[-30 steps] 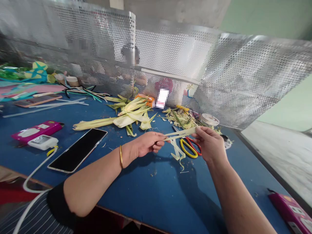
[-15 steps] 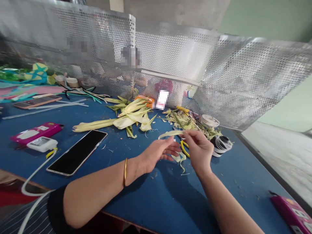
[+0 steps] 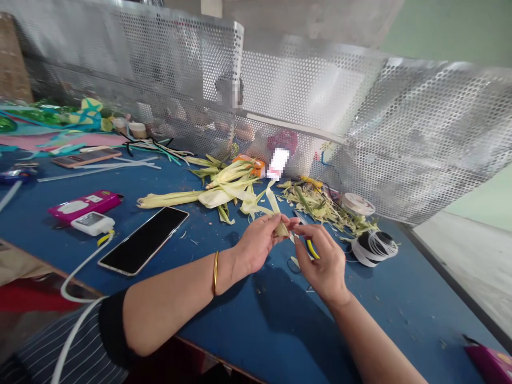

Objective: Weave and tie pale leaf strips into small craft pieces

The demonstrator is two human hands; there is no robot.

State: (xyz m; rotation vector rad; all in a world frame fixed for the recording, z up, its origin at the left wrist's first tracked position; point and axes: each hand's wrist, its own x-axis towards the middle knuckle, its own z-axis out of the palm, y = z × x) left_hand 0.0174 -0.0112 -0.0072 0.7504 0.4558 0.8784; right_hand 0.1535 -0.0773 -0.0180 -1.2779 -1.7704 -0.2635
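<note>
My left hand [image 3: 262,240] is closed on a pale green strip of corn husk [image 3: 273,200], which stands up between thumb and fingers. Just to the right, my right hand [image 3: 322,261] has its fingers bent and its thumb apart from them, with nothing visible between. Its fingertips are close to those of the left; whether they touch the strip I cannot tell. Below and behind the right fingers lie yellow-handled scissors [image 3: 312,249], partly hidden. A bundle of corn husks [image 3: 224,192] rests on the blue table [image 3: 224,320] beyond my left hand.
Husk scraps [image 3: 314,205] are heaped beyond my right hand, beside a spool of white cord [image 3: 374,248] and a white roll [image 3: 357,204]. A black-screened phone [image 3: 144,240] and a magenta device [image 3: 86,207] lie left. A perforated metal screen [image 3: 296,90] borders the back.
The husk strip, earlier stretched sideways between both hands, now stands up in my left hand. My right hand has let go of its end and moved slightly down. The view has shifted left.
</note>
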